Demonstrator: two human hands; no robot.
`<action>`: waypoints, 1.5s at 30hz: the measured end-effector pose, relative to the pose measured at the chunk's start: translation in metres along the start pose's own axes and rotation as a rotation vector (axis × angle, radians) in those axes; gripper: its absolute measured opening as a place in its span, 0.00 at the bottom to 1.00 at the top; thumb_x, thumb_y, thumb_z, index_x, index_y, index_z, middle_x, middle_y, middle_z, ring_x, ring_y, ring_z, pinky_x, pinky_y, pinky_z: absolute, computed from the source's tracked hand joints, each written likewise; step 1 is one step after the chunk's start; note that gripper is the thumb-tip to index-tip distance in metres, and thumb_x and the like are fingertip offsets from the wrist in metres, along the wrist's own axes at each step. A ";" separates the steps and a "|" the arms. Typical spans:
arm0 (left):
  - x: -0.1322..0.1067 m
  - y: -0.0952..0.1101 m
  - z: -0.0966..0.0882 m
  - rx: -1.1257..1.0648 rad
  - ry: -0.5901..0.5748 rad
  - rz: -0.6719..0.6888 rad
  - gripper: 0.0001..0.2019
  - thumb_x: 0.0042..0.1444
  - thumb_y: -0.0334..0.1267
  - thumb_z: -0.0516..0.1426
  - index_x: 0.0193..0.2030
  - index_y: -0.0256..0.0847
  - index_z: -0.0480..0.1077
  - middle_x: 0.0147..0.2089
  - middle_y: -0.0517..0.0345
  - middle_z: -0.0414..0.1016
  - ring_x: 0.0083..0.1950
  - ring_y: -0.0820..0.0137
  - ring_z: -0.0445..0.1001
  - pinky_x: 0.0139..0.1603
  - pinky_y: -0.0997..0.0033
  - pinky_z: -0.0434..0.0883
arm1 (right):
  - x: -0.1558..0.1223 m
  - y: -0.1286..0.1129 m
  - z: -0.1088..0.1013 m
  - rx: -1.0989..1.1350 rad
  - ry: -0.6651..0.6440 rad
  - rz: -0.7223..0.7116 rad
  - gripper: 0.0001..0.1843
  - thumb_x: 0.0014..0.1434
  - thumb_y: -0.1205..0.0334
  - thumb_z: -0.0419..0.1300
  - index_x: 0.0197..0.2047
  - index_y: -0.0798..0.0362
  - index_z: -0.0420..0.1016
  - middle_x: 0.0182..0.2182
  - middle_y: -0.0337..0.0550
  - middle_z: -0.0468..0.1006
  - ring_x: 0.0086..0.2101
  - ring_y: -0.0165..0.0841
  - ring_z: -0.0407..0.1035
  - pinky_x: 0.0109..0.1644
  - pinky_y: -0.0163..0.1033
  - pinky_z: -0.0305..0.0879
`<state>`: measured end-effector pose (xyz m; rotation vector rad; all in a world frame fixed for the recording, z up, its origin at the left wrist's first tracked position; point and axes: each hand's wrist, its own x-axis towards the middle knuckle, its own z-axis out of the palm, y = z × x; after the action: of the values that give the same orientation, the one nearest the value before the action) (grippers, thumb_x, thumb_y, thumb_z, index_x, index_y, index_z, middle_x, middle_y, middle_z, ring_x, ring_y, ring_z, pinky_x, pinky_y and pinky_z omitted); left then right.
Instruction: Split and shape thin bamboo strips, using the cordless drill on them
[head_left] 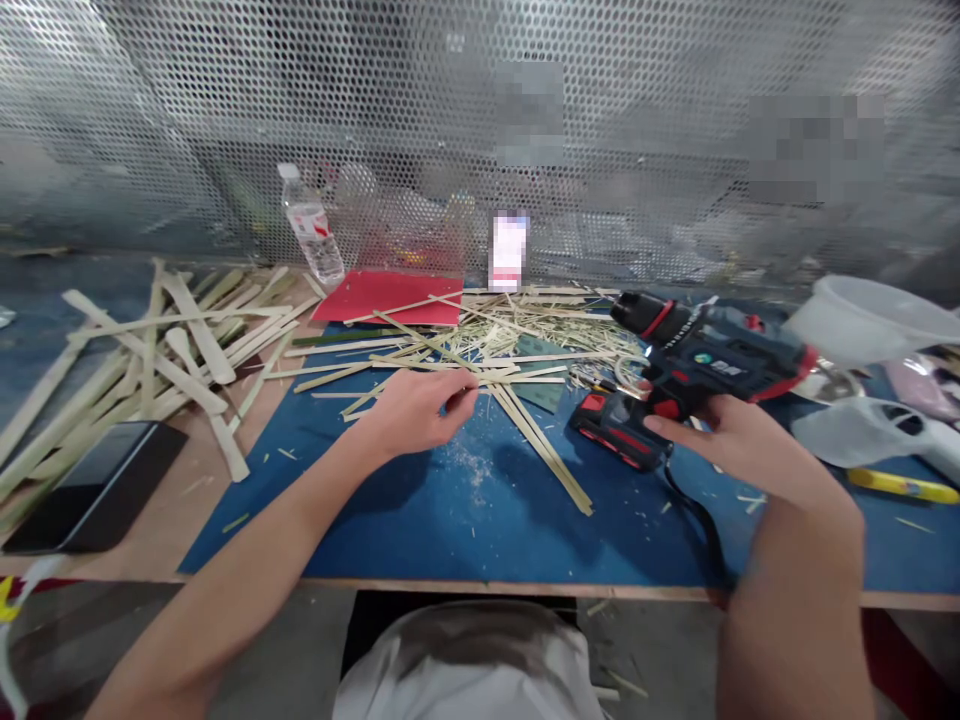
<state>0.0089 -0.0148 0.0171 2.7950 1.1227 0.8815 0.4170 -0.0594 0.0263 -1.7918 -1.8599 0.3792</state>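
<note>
My right hand (731, 440) grips a black and red cordless drill (694, 365), held sideways just above the blue mat (465, 510) with its chuck pointing left. My left hand (420, 405) hovers over the mat with fingers curled and pinched at the ends of thin bamboo strips (525, 420) that fan out from a tangled heap of slivers (525, 335). What the fingertips pinch is too thin to make out.
Wide bamboo slats (150, 350) lie piled at left beside a black phone (97, 485). A water bottle (311, 225), red sheet (390, 295) and perforated metal screen (480, 130) stand behind. White plastic containers (870, 320) and a yellow tool (900, 485) sit at right.
</note>
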 end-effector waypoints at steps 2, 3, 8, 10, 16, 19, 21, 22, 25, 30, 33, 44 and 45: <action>0.000 -0.001 0.002 0.014 0.049 0.028 0.09 0.68 0.37 0.54 0.41 0.40 0.75 0.35 0.60 0.81 0.31 0.74 0.76 0.30 0.72 0.64 | -0.023 -0.009 -0.004 -0.121 0.055 0.090 0.35 0.53 0.28 0.63 0.46 0.53 0.80 0.42 0.49 0.81 0.41 0.40 0.76 0.44 0.43 0.70; 0.000 -0.002 0.003 0.033 0.078 0.052 0.10 0.68 0.38 0.54 0.41 0.40 0.76 0.36 0.59 0.81 0.33 0.73 0.77 0.30 0.72 0.65 | -0.037 -0.018 -0.005 -0.192 0.186 0.152 0.35 0.55 0.28 0.61 0.48 0.52 0.79 0.42 0.49 0.81 0.40 0.41 0.75 0.42 0.43 0.68; 0.000 -0.002 0.004 0.078 0.110 0.164 0.12 0.70 0.38 0.54 0.51 0.39 0.77 0.42 0.53 0.81 0.39 0.67 0.80 0.36 0.68 0.72 | -0.087 -0.103 0.016 -0.016 0.282 -0.061 0.19 0.65 0.43 0.60 0.44 0.50 0.77 0.32 0.40 0.78 0.28 0.28 0.69 0.35 0.34 0.64; 0.000 -0.001 0.004 0.076 0.095 0.177 0.14 0.71 0.38 0.53 0.55 0.39 0.75 0.45 0.51 0.80 0.40 0.66 0.80 0.37 0.68 0.74 | -0.078 -0.135 0.035 0.109 0.068 -0.323 0.11 0.68 0.53 0.59 0.48 0.50 0.75 0.32 0.39 0.76 0.29 0.25 0.69 0.37 0.31 0.66; -0.003 -0.001 0.010 0.081 0.052 0.125 0.14 0.73 0.38 0.51 0.57 0.37 0.74 0.49 0.47 0.80 0.45 0.65 0.81 0.38 0.70 0.75 | 0.004 -0.154 0.101 0.140 0.053 -0.433 0.17 0.68 0.54 0.57 0.56 0.52 0.72 0.43 0.46 0.76 0.33 0.27 0.68 0.43 0.35 0.67; -0.004 0.003 0.015 -0.015 0.068 0.074 0.16 0.73 0.37 0.51 0.60 0.38 0.73 0.52 0.46 0.82 0.50 0.63 0.82 0.44 0.67 0.77 | 0.019 -0.143 0.123 0.311 0.062 -0.428 0.14 0.68 0.55 0.56 0.51 0.53 0.75 0.36 0.43 0.75 0.32 0.27 0.67 0.42 0.34 0.67; -0.003 0.009 0.015 -0.119 0.033 0.025 0.15 0.72 0.37 0.51 0.59 0.40 0.73 0.52 0.49 0.83 0.48 0.64 0.83 0.46 0.67 0.76 | 0.016 -0.139 0.130 0.489 0.036 -0.386 0.14 0.68 0.52 0.58 0.48 0.53 0.76 0.32 0.41 0.75 0.31 0.26 0.68 0.38 0.33 0.67; -0.002 0.013 0.013 -0.183 0.004 -0.013 0.14 0.72 0.37 0.51 0.57 0.40 0.74 0.48 0.51 0.84 0.44 0.66 0.83 0.44 0.69 0.76 | 0.014 -0.139 0.131 0.590 0.014 -0.349 0.14 0.67 0.51 0.60 0.47 0.53 0.75 0.32 0.40 0.75 0.30 0.26 0.68 0.35 0.33 0.67; 0.000 0.026 0.004 -0.521 -0.119 -0.203 0.14 0.74 0.41 0.50 0.51 0.41 0.75 0.33 0.59 0.82 0.24 0.74 0.76 0.30 0.75 0.73 | 0.010 -0.143 0.128 0.879 -0.056 -0.249 0.16 0.66 0.48 0.62 0.46 0.53 0.73 0.28 0.38 0.74 0.25 0.25 0.67 0.30 0.33 0.66; -0.001 0.037 0.005 -1.142 -0.258 -0.364 0.16 0.74 0.49 0.50 0.49 0.38 0.69 0.33 0.54 0.83 0.20 0.74 0.76 0.21 0.77 0.70 | 0.015 -0.144 0.124 1.192 -0.189 -0.209 0.20 0.68 0.44 0.59 0.47 0.55 0.75 0.27 0.37 0.72 0.21 0.25 0.67 0.24 0.33 0.66; -0.005 0.042 0.015 -1.299 -0.276 -0.343 0.16 0.74 0.50 0.51 0.43 0.38 0.65 0.34 0.49 0.84 0.20 0.73 0.77 0.21 0.77 0.71 | 0.015 -0.142 0.127 1.272 -0.236 -0.182 0.21 0.67 0.44 0.61 0.46 0.55 0.76 0.27 0.36 0.71 0.21 0.24 0.67 0.22 0.30 0.64; -0.010 0.053 0.024 -1.371 -0.228 -0.294 0.16 0.73 0.50 0.53 0.43 0.37 0.66 0.35 0.48 0.83 0.22 0.70 0.79 0.23 0.74 0.74 | 0.011 -0.139 0.124 1.302 -0.321 -0.202 0.24 0.67 0.41 0.59 0.46 0.56 0.75 0.25 0.37 0.70 0.20 0.23 0.66 0.22 0.29 0.62; -0.011 0.054 0.025 -1.363 -0.221 -0.291 0.16 0.73 0.50 0.53 0.43 0.37 0.66 0.34 0.49 0.83 0.22 0.71 0.79 0.23 0.75 0.74 | 0.012 -0.138 0.123 1.288 -0.303 -0.195 0.25 0.68 0.40 0.57 0.46 0.56 0.74 0.25 0.36 0.70 0.21 0.24 0.65 0.22 0.30 0.61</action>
<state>0.0495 -0.0564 0.0012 1.5042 0.4926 0.7942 0.2343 -0.0400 0.0017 -0.6746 -1.3257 1.4160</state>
